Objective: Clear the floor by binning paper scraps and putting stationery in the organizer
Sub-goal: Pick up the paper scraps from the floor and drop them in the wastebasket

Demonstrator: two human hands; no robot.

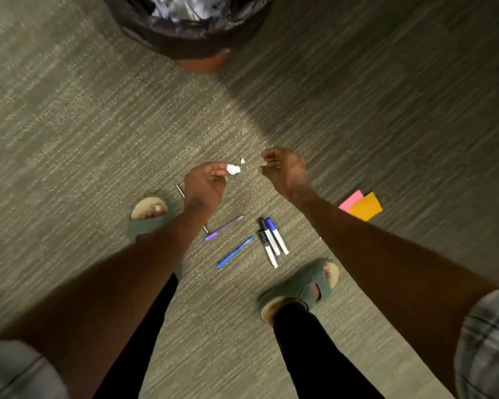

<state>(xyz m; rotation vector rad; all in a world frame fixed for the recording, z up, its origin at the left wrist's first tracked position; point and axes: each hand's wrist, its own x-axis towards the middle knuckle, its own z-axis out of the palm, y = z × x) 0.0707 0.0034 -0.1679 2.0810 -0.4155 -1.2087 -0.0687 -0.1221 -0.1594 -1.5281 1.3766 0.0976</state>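
Carpet [69, 139] all round, and the bin [190, 38] full of crumpled paper sits just ahead of you. Your left hand [205, 185] pinches a white paper scrap [232, 169], with a smaller bit [242, 160] just beside it. Your right hand [284, 171] has its fingers [268, 160] curled in, but I can't tell if they grip anything. Pens [234, 252], markers [272, 240] and sticky notes [366, 207] lie on the floor.

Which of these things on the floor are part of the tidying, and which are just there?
Part of the job: paper scrap pinched in the left hand; bin; purple pen; blue pen; three markers; sticky notes.
Just there: green slippers on the feet; carpet.
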